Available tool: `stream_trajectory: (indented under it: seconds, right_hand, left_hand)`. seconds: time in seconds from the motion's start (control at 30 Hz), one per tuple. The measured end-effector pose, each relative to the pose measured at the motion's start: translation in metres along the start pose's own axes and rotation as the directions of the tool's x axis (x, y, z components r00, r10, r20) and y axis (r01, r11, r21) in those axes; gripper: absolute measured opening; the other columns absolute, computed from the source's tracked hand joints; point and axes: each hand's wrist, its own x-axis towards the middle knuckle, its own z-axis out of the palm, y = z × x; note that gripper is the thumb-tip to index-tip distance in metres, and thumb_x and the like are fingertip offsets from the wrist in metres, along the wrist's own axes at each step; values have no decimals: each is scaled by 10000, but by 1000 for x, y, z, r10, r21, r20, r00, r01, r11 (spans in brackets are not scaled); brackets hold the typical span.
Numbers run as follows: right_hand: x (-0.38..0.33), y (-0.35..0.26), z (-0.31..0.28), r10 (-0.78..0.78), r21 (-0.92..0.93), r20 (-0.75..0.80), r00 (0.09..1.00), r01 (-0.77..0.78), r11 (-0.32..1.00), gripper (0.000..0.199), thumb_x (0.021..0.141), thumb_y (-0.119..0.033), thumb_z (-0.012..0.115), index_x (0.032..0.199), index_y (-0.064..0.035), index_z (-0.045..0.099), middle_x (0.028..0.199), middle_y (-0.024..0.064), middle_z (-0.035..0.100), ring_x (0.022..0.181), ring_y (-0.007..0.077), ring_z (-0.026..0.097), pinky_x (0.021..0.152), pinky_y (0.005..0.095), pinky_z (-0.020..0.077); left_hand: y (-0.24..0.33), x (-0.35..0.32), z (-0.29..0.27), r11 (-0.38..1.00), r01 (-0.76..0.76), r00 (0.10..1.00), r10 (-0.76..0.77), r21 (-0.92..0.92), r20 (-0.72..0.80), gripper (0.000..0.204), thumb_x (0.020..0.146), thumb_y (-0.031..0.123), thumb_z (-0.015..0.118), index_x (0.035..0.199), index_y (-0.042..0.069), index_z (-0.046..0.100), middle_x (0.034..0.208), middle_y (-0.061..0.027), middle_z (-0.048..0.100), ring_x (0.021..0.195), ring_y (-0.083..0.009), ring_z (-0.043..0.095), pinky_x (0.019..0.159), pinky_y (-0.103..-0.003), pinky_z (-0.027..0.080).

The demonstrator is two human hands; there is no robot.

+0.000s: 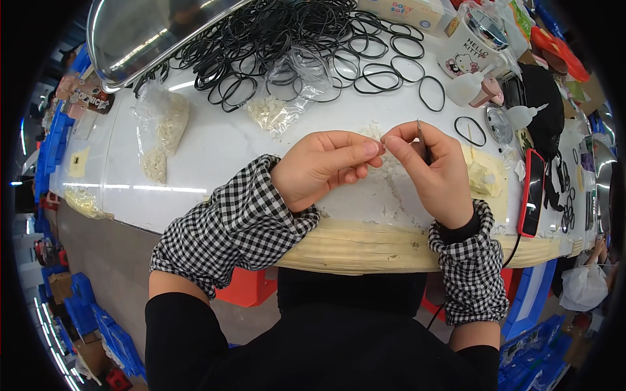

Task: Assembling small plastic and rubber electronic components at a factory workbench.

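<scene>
Over the white table (215, 140), my two hands meet fingertip to fingertip. My left hand (326, 166) is closed in a pinch, thumb against forefinger; what it holds is too small to make out. In my right hand (440, 173) is a slim, pointed metal tool (422, 142), its tip upward and most of it hidden by the fingers. The right thumb and forefinger nearly touch the left fingertips. Beyond the hands lies a big heap of thin black rings (280, 36). Small pale crumbs (391, 176) are scattered on the table beneath my hands.
Clear plastic bags of cream-coloured bits (171, 124) (270, 114) lie beyond my left forearm. A shiny metal tray (147, 39) stands far left. On the right are a white mug (463, 55), squeeze bottles (464, 88) and a red-edged phone (532, 195). Yellowish tape (365, 244) covers the near edge.
</scene>
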Motion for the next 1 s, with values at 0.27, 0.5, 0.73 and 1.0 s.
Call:
stream_trajectory:
  seconds: [0.27, 0.5, 0.73, 1.0]
  right_hand:
    - [-3, -2, 6, -95, 113, -7, 995, 96, 989, 107, 823, -72, 652, 874, 22, 656, 697, -5, 577, 539, 33, 395, 484, 205, 306]
    - [-4, -6, 2, -75, 41, -1, 997, 75, 996, 119, 797, -72, 677, 876, 12, 646, 750, -8, 609, 486, 5, 320, 440, 184, 265]
    - [-3, -4, 5, -196, -104, -27, 980, 192, 976, 113, 764, -30, 669, 866, -7, 628, 765, 14, 604, 487, 36, 363, 438, 190, 285]
    - [-5, -6, 7, -335, -230, -38, 941, 318, 920, 180, 728, 43, 630, 885, -42, 647, 784, 65, 585, 655, 151, 586, 503, 239, 422]
  left_hand:
    - [-2, 0, -5, 998, -13, 999, 15, -56, 46, 176, 942, 173, 532, 989, 17, 599, 845, 5, 588, 700, -35, 484, 587, -148, 399]
    - [-3, 2, -7, 991, -110, 991, 115, -75, 65, 153, 915, 177, 583, 963, 34, 607, 839, -5, 607, 703, -40, 525, 626, -160, 433]
    - [0, -1, -7, 996, -81, 995, 82, -22, 50, 152, 921, 179, 573, 940, 34, 614, 817, -5, 607, 695, -45, 522, 617, -174, 425]
    - [-2, 1, -5, 998, -51, 998, 52, -34, 31, 176, 942, 199, 528, 927, 32, 582, 817, 2, 573, 686, -42, 472, 575, -157, 377]
